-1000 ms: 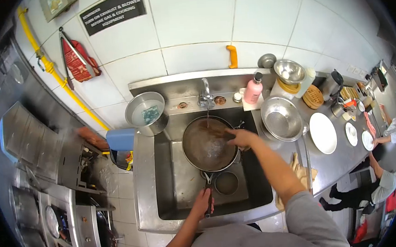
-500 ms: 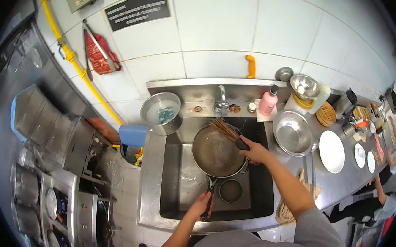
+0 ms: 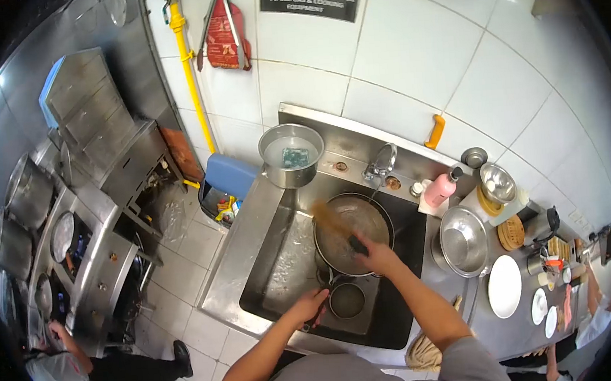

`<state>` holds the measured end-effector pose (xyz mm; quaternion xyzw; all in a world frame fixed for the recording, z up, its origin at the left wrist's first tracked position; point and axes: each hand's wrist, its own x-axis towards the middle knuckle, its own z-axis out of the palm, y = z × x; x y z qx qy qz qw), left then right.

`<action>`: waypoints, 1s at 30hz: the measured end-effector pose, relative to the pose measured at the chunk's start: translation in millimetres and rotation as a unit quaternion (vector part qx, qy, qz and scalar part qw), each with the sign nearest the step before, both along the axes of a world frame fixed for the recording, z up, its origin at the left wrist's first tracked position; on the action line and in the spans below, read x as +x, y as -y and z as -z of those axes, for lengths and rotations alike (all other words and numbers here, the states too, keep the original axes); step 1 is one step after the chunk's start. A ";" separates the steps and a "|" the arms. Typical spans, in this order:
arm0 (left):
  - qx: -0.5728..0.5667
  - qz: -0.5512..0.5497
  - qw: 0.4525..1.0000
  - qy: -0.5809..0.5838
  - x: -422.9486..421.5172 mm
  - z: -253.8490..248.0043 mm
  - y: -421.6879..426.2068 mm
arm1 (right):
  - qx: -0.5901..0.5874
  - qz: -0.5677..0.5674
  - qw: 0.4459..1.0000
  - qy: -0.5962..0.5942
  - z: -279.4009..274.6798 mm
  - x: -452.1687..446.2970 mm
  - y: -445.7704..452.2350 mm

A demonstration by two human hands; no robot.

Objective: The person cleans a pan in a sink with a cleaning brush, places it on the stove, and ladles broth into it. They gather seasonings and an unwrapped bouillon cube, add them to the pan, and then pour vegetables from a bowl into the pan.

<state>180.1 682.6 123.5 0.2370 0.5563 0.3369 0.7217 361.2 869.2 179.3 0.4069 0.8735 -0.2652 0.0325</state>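
A wide, dark-rimmed pan (image 3: 368,220) sits tilted in the steel sink (image 3: 276,281), its inside wet-looking. My left hand (image 3: 309,308) is closed around its long handle near the front of the sink. In my right hand (image 3: 379,255) is a bamboo wok brush (image 3: 333,221), gripped by its dark end. The brown bristles are blurred and lie across the left part of the pan. A small round pot (image 3: 347,301) rests on the sink floor, just right of my left hand. The faucet (image 3: 382,165) stands behind the pan.
A pot with water and a green scouring pad (image 3: 295,157) stands at the sink's back left corner. To the right are a pink soap bottle (image 3: 441,189), a metal bowl (image 3: 463,239) and a white oval plate (image 3: 504,286). Another person (image 3: 85,376) stands by the lit stove at left.
My view has turned left, bringing a person by the stove into sight. The brush has swept from the pan's upper right to its left side. Both hands keep their grips.
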 end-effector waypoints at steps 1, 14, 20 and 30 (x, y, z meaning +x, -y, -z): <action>-0.004 0.002 1.000 0.003 -2.8 -1.8 -2.1 | 0.006 0.083 0.996 -0.020 -6.3 -4.2 -11.5; -0.021 0.097 0.995 -0.015 -61.0 -12.4 -22.1 | -0.109 0.152 0.982 -0.017 -19.6 -2.9 5.1; 0.004 0.099 0.995 -0.009 -60.3 -9.3 -19.6 | -0.300 0.068 0.951 0.028 -65.8 54.8 36.2; 0.020 0.084 0.996 -0.029 -48.6 -6.7 -13.9 | -0.132 0.213 0.956 0.150 -95.0 109.7 38.4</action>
